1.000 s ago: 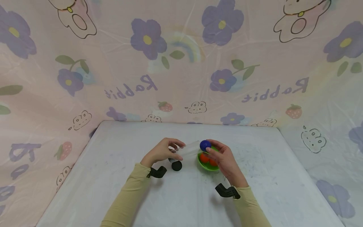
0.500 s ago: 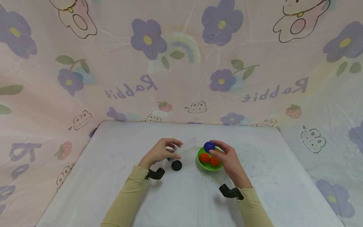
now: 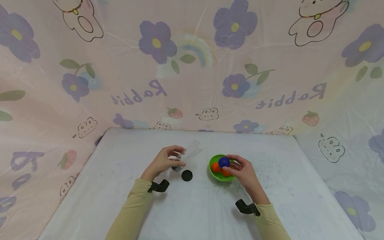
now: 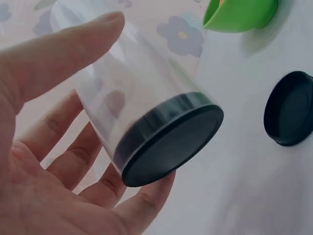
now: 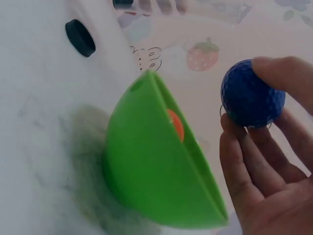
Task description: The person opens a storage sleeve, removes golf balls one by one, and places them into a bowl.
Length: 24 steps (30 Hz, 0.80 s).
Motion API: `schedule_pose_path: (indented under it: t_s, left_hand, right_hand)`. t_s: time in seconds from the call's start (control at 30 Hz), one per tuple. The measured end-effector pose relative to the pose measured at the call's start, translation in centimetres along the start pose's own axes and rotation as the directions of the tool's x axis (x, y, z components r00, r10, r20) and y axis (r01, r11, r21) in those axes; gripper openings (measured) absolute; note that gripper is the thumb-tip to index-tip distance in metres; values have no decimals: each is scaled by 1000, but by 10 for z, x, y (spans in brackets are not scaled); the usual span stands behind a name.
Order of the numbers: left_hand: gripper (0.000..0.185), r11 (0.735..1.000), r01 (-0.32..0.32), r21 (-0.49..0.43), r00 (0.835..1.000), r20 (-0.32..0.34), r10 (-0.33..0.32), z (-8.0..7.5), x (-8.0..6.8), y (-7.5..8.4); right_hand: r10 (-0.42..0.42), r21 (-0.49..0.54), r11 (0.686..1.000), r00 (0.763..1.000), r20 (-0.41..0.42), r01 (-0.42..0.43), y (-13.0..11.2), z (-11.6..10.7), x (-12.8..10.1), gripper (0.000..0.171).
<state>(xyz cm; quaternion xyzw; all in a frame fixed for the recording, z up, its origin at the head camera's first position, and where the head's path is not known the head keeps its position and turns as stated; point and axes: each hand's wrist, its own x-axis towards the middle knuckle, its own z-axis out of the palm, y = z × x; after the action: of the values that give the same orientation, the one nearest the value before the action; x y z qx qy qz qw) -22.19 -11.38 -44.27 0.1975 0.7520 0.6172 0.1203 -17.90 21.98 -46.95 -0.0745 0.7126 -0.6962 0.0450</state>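
Blue dimpled ball (image 3: 223, 162), pinched in the right hand (image 3: 244, 173), has dropped from the tube mouth to over the green plastic bowl (image 3: 213, 174) of orange balls (image 3: 215, 167); left hand (image 3: 163, 161) keeps holding the clear plastic tube (image 3: 186, 155), now swung away; the ball looks bound for the bowl.

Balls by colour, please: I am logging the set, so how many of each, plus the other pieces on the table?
Blue ball: 1
Orange balls: 2
Green bowl: 1
Clear tube: 1
Loose black cap: 1
Total: 6

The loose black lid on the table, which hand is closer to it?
Left. The left hand, holding the clear tube, is just beside the black lid; the right hand is beyond the green bowl.
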Motion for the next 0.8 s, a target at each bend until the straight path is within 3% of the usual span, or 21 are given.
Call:
schedule_pose_path:
  t_s: [0.17,0.4,0.8]
  left_hand:
    - [60,1000,21,-19,998,-67,-22,-5,0,-21]
    - [62,997,66,-42,986,-153,-71,-10,-5,-30]
    - [59,996,59,-68,983,-172,-70,-15,-13,-41]
  right_hand:
    - [-20,-68,997,1000,0,20,1,-1,-1,49]
    - [-82,-240,968,996,-16,76,3,-2,-1,42]
    - [-149,-340,930,989,6,142,-1,-1,-6,39]
